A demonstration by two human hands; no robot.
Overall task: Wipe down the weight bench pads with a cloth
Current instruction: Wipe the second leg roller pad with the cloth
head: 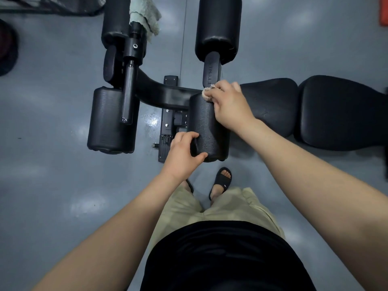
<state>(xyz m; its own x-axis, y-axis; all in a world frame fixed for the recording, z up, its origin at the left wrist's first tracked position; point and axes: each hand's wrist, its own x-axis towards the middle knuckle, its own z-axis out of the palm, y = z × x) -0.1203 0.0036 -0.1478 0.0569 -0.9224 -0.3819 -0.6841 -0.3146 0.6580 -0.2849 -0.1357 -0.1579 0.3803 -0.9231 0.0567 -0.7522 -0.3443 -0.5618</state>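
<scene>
A black weight bench lies across the grey floor, its seat pad [270,106] and back pad [340,114] stretching to the right. My left hand [184,156] grips the near end of the near right roller pad [206,127]. My right hand [228,106] holds a small beige cloth [206,94] bunched under its fingers and presses it on the far end of that same pad. Three more black roller pads sit around the frame: near left [111,120], far left [115,19], far right [218,28].
A pale green towel [144,15] hangs over the post by the far left roller. The bench's black frame arm [159,93] and base plate [168,131] lie between the rollers. My feet in black slides [221,182] stand just below the bench. An orange object [383,11] is at the top right.
</scene>
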